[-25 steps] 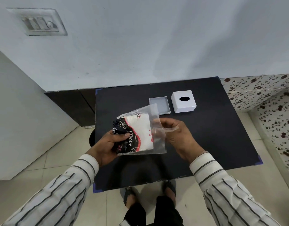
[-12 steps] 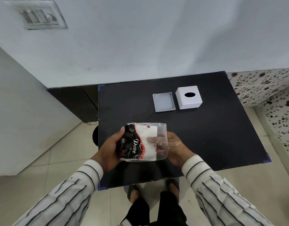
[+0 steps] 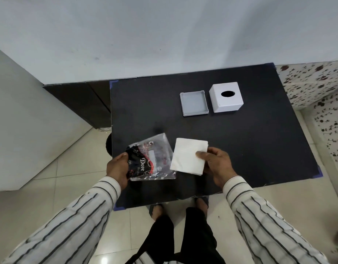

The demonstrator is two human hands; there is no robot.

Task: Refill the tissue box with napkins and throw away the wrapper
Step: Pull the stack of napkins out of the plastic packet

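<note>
The napkins [image 3: 189, 156] are now out of the wrapper [image 3: 152, 159]. The right hand [image 3: 217, 163] pinches the stack; the left hand [image 3: 117, 168] grips the empty wrapper, near the desk's [image 3: 259, 149] front edge. Next, the box [image 3: 225, 97].

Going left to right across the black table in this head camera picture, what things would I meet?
Left hand → empty plastic wrapper → stack of white napkins → right hand. Farther back on the table, in the same direction: grey tray-like base → white tissue box cover.
</note>
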